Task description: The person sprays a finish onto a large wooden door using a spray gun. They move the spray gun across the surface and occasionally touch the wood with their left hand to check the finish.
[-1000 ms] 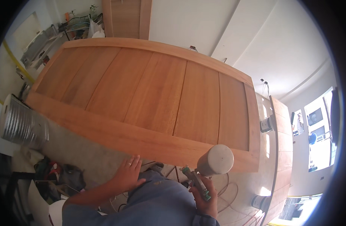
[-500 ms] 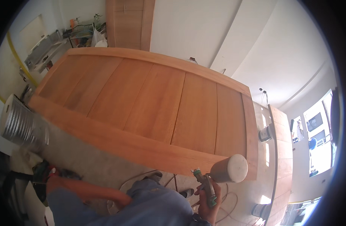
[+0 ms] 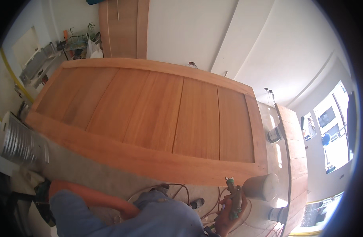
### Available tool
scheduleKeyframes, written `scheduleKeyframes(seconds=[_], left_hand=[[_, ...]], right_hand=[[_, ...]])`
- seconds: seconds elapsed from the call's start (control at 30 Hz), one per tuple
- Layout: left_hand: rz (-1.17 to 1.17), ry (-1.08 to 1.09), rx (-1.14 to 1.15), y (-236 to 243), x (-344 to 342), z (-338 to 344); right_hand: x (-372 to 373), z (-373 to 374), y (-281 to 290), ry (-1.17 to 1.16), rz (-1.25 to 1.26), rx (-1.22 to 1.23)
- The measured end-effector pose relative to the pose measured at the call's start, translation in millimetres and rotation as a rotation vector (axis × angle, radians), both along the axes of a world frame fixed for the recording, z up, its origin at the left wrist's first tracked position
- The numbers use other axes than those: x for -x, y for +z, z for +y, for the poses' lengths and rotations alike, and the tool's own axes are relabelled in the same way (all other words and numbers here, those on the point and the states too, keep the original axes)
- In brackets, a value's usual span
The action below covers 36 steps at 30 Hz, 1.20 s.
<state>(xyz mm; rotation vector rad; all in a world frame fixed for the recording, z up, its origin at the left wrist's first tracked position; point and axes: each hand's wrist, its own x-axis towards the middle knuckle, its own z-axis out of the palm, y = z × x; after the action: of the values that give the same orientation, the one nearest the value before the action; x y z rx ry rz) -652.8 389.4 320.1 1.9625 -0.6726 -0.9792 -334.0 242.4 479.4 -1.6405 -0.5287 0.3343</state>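
Note:
My right hand (image 3: 229, 215) grips a spray gun (image 3: 233, 197) with a grey cylindrical cup (image 3: 259, 185) at its side, held just beyond the near right corner of a large panelled wooden door (image 3: 150, 110) lying flat and raised off the floor. My left hand (image 3: 132, 211) rests low against my blue-clad body, well below the door's near edge; its fingers are hidden.
A metal drum (image 3: 21, 140) stands at the left. A second panel (image 3: 292, 150) lies at the right on buckets (image 3: 274, 134). A wooden door (image 3: 122, 29) leans on the back wall. Hoses (image 3: 179, 189) lie on the floor around my feet. Clutter (image 3: 39, 63) fills the back left.
My right hand has carried the spray gun to the right and slightly forward. My left hand has dropped from near the door's edge to my body.

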Motion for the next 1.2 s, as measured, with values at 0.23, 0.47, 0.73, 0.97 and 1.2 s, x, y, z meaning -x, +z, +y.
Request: scheduleKeyframes(seconds=[0.23,0.47,0.73,0.97,1.2], left_hand=[[-0.047,-0.027,0.008,-19,6,-1],[-0.005,0.192,0.051,-43,30,-12],[-0.057,0.407,0.108,-67,43,-29],[-0.152,0.472,0.129,-100,52,-38],[-0.175,0.473,0.181,-91,45,-32]], right_hand=[[3,-3,-8,0.118,-0.018,0.018],[3,6,-11,0.149,-0.057,-0.054],[11,29,25,0.262,-0.058,-0.012],[19,30,16,0.305,0.007,-0.028],[18,27,11,0.324,0.036,-0.052]])
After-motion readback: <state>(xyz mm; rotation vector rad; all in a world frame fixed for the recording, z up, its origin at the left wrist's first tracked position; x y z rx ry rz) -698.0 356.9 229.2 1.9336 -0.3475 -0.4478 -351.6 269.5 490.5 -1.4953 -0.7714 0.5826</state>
